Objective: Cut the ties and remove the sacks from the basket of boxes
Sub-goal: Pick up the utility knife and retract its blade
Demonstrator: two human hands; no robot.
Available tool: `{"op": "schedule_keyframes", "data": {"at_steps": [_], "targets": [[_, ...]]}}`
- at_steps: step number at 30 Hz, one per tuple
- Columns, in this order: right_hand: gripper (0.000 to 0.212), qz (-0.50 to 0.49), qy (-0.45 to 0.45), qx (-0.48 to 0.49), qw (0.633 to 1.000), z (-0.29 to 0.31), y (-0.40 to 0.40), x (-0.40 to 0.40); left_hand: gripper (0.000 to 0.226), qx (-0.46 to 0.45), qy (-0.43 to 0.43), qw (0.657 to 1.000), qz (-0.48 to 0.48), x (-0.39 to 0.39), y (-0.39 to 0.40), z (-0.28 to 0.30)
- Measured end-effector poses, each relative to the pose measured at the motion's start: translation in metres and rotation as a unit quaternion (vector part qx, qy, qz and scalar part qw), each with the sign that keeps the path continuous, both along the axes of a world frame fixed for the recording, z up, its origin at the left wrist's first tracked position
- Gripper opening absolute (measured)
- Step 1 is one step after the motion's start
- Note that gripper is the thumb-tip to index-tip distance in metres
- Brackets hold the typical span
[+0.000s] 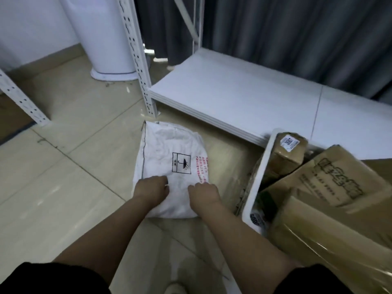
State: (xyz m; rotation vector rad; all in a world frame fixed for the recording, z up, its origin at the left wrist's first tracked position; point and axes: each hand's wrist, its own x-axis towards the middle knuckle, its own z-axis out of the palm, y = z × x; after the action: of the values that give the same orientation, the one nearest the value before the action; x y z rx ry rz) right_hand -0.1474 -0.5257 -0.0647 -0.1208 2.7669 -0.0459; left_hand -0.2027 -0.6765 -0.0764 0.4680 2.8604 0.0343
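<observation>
A folded white woven sack point(169, 158) with a black umbrella mark and red print lies flat on the tiled floor in front of me. My left hand point(151, 188) rests on its near left part with fingers curled into the fabric. My right hand point(203, 194) presses its near right part, fingers also curled on the fabric. To the right stands a white plastic basket point(257, 183) filled with brown cardboard boxes point(331, 187). No tie or cutting tool is visible.
A white metal shelf unit has its low shelf board point(244, 98) just behind the sack and an upright post point(137, 56) at the sack's far corner. A white cylindrical appliance point(106, 39) stands at the back left. Grey curtains hang behind.
</observation>
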Motion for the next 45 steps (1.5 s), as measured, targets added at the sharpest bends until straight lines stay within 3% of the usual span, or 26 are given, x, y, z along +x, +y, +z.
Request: {"op": "schedule_keyframes", "data": {"at_steps": [11,21,28,34,40,45], "targets": [[0.027,-0.016,0.153,0.088,0.984,0.232,0.056,0.099,0.026,0.038,0.076,0.994,-0.069,0.09,0.094,0.23],[0.026,-0.151,0.197,0.16,0.955,0.332,0.162,0.251,0.031,0.043,0.146,0.963,-0.221,0.222,0.221,0.349],[0.028,-0.288,0.174,0.183,0.924,0.339,0.271,0.347,0.031,0.048,0.134,0.934,-0.329,0.313,0.334,0.36],[0.03,-0.389,0.116,0.172,0.898,0.312,0.359,0.431,0.031,0.071,0.089,0.913,-0.392,0.376,0.433,0.335],[0.027,-0.491,0.013,0.121,0.863,0.225,0.429,0.5,0.027,0.037,0.026,0.877,-0.478,0.436,0.52,0.259],[0.031,-0.516,-0.052,0.094,0.85,0.14,0.458,0.52,0.024,-0.005,-0.035,0.864,-0.502,0.459,0.561,0.181]]}}
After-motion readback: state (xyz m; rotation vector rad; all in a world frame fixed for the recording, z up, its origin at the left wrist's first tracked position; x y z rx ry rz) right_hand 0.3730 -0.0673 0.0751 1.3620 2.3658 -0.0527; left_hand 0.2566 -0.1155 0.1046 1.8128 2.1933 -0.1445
